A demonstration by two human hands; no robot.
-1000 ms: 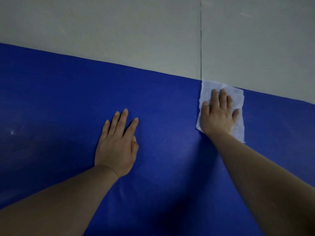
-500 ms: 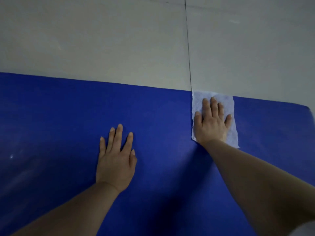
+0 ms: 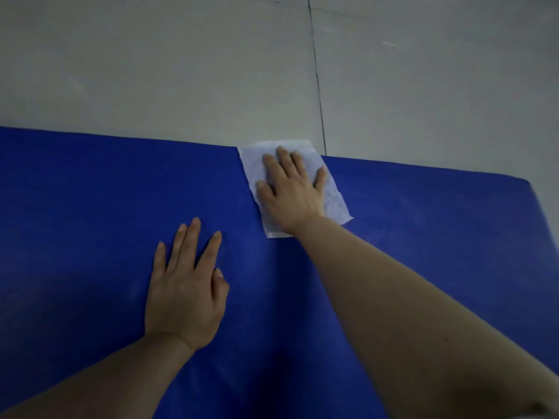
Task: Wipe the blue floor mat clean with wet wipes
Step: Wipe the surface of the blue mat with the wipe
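The blue floor mat (image 3: 90, 213) fills the lower part of the head view, its far edge running across the middle. A white wet wipe (image 3: 252, 164) lies flat at that far edge. My right hand (image 3: 292, 192) presses on the wipe with straight, spread fingers and covers much of it. My left hand (image 3: 186, 285) rests flat on the bare mat, nearer to me and to the left of the wipe, fingers straight.
Beyond the mat lies a pale grey tiled floor (image 3: 151, 71) with a dark grout line (image 3: 316, 71) running toward the wipe. The mat's rounded far right corner (image 3: 527, 184) shows at the right.
The wipe under my right hand has slid left along the mat's far edge, away from the grout line, and turned slightly. My left hand has stayed flat on the mat. The view has tilted.
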